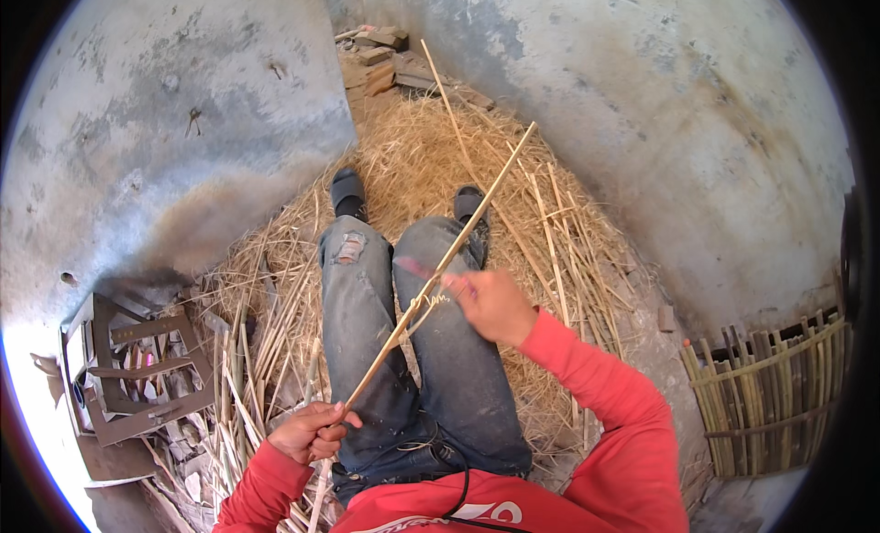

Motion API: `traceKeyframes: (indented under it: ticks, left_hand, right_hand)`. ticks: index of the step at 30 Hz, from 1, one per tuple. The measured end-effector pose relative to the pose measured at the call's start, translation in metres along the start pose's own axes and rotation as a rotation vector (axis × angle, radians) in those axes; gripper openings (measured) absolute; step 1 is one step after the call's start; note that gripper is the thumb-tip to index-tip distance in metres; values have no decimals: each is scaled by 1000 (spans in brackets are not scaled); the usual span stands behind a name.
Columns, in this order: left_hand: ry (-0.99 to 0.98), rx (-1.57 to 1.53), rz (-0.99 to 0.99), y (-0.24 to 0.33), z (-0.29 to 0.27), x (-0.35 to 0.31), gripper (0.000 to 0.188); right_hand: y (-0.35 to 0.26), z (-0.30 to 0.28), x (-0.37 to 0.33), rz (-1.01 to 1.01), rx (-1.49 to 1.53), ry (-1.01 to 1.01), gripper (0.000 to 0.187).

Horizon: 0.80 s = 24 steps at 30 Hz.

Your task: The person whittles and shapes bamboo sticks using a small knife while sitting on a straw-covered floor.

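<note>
My left hand is closed around the lower end of a long, thin bamboo strip. The strip slants up and right across my legs, its far end above my feet. Near its middle, my right hand is closed on what looks like a knife; motion blurs it, and its shape shows poorly. The blade lies across or very near the strip; I cannot tell whether they touch. A thin pale shaving curls off the strip just below my right hand.
Straw-like shavings cover the floor around my feet. Split bamboo strips lie at right, more at left. A broken wooden frame stands at far left, a bamboo-slat fence at far right. Bricks are piled in the back corner between grey walls.
</note>
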<state>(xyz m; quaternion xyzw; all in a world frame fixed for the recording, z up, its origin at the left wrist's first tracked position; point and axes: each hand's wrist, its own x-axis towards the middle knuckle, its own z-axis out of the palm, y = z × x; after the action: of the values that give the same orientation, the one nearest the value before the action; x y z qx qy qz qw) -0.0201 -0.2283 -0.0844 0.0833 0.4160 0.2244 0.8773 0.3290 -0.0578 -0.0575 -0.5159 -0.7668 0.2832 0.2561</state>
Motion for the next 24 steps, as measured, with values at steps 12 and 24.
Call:
traceKeyframes:
  ticks: [12, 24]
  left_hand:
    - [-58, -24, -2, 6, 26, 32, 39]
    - [227, 435, 353, -2, 49, 28, 39]
  right_hand:
    - [28, 9, -4, 143, 552, -140, 55]
    - [-8, -26, 13, 112, 344, -38, 32]
